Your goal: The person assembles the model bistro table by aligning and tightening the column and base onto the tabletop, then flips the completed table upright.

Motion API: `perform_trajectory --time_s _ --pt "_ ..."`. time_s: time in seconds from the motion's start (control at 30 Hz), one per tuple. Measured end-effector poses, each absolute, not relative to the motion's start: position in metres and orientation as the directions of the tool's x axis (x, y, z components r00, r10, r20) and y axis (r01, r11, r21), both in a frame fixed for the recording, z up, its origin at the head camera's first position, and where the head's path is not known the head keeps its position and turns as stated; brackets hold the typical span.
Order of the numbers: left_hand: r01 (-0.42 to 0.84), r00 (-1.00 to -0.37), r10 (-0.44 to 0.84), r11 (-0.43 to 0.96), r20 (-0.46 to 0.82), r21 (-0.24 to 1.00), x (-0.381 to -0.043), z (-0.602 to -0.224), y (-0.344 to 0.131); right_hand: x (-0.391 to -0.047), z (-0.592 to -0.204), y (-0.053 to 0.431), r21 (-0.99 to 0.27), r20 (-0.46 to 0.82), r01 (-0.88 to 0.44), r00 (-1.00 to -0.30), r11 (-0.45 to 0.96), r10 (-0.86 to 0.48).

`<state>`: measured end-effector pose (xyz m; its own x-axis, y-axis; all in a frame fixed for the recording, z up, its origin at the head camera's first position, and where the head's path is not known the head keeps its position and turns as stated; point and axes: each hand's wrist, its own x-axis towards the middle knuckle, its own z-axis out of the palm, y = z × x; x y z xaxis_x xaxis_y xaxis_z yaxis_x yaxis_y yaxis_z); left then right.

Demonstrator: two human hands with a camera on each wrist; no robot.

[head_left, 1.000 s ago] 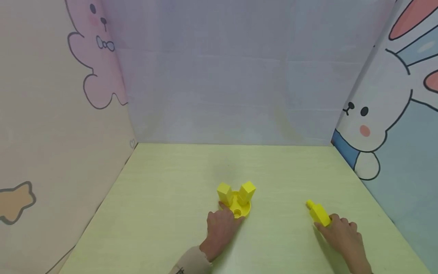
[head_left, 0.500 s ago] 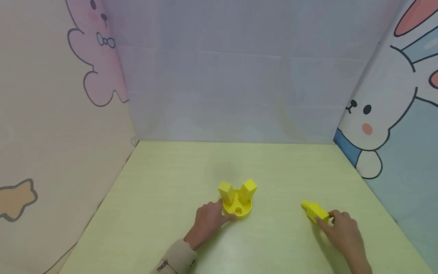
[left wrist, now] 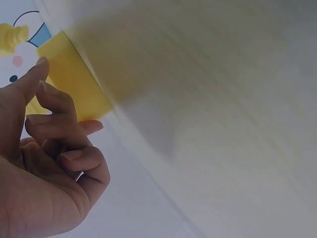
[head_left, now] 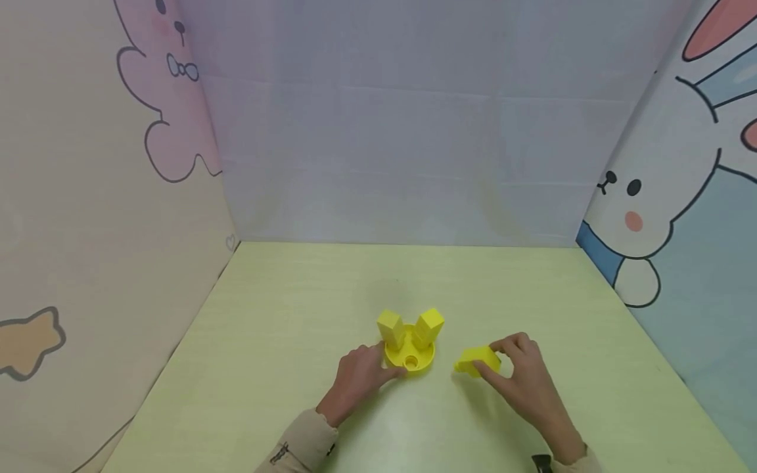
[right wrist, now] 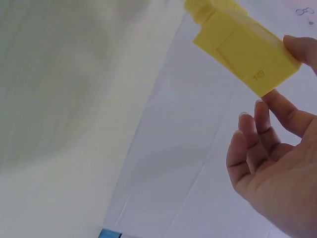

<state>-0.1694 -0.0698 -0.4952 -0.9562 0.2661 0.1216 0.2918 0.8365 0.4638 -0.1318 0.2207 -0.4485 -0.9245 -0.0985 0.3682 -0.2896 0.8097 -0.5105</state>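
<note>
A round yellow base (head_left: 427, 359) stands on the table with two yellow blocks, one at the left (head_left: 389, 328) and one at the right (head_left: 430, 326), upright in it. A round hole shows at its near side. My left hand (head_left: 357, 380) grips the base's left and near rim between thumb and fingers; the left wrist view shows the base's side wall (left wrist: 77, 79) from low down. To the right of the base, my right hand (head_left: 526, 384) pinches a third yellow block (head_left: 483, 358) by its wide end. Its narrow round neck (right wrist: 200, 11) points left toward the base.
The pale table (head_left: 296, 295) is bounded by a plain whitish back wall (head_left: 378, 164). A left side wall (head_left: 89, 217) carries a pink cartoon figure, and a right side wall (head_left: 710, 295) a cartoon rabbit.
My right hand has carried its block left toward the base, turning the neck leftward. My left hand has shifted left around the rim, uncovering more of the base.
</note>
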Motion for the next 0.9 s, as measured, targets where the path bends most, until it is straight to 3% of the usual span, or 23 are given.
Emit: perform_trajectory --time_s 0.13,0.3,0.9 --pt "0.294 -0.956 0.265 0.831 0.129 0.472 -0.169 -0.495 -0.070 -0.139 -0.448 0.194 -0.497 0.462 -0.415 -0.870 0.762 -0.173" --pt "0.303 -0.953 0.273 0.814 0.135 0.496 -0.169 -0.495 -0.072 -0.147 -0.451 0.170 -0.481 0.486 -0.488 -0.840 0.728 -0.242" --pt "0.314 -0.949 0.285 0.829 0.134 0.464 -0.169 -0.496 -0.070 -0.161 -0.453 0.140 -0.317 0.506 -0.596 -0.764 0.738 -0.399"
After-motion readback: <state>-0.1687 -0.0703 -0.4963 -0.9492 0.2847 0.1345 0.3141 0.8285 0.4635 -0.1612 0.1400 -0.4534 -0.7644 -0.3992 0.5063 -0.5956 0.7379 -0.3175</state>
